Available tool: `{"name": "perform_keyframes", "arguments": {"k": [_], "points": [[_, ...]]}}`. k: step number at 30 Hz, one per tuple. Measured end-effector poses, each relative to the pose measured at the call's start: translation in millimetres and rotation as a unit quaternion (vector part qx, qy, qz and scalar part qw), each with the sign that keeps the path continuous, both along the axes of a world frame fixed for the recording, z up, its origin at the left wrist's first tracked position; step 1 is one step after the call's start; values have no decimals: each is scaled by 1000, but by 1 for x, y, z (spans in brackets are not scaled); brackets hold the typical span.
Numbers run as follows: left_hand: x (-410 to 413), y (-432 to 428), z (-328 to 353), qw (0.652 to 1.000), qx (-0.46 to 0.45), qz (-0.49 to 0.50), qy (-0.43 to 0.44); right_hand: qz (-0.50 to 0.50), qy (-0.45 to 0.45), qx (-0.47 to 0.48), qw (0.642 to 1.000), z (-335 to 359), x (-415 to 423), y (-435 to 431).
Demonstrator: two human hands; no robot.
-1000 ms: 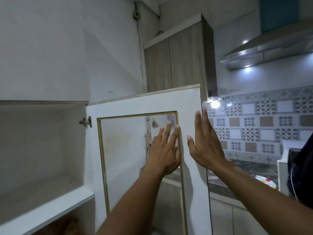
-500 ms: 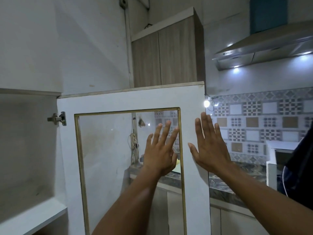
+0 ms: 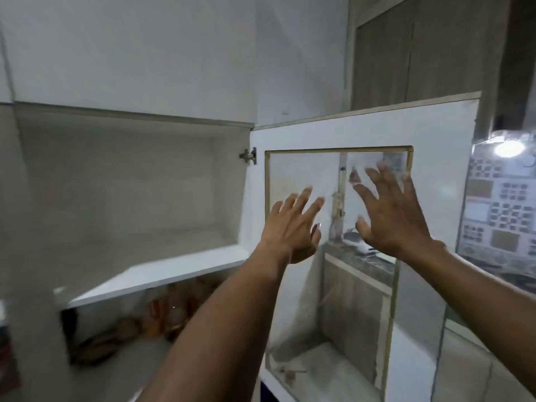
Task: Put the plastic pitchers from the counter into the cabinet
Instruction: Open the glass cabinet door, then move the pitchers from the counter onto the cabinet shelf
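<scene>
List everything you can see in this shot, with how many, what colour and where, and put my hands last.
cabinet: one, white, left, open, top compartment bare
shelf: one, white, across the cabinet
cabinet door: one, white with gold-trimmed glass pane, centre right, swung open
hinge: one, metal, top of the door's left edge
blurred brownish items: count unclear, below the shelf
wooden cupboard: one, brown, top right
patterned wall tiles: many, grey and tan, far right
light: one, bright white, upper right
counter: one, dark, seen through the glass
pitchers: none visible
left hand: open, fingers spread, before the glass
right hand: open, fingers spread, before the glass
</scene>
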State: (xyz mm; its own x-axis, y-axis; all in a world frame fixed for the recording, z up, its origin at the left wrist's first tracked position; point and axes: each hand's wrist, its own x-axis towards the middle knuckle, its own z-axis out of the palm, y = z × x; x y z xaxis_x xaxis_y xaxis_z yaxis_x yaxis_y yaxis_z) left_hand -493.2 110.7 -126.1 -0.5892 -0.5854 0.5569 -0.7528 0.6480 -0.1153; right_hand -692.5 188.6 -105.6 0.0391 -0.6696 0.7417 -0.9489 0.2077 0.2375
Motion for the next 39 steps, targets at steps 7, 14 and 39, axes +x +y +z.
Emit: {"name": "perform_keyframes", "arguments": {"k": [7,14,39], "points": [[216,41,-6,976,44,212,19,257,-70,140,954,-10,196,-43],[459,121,-25,883,120,448,70,442,-62,247,860,-24,450,-46],[890,291,-256,498,202,668,515,592,-66,555,581,-243,1048,-23]]}}
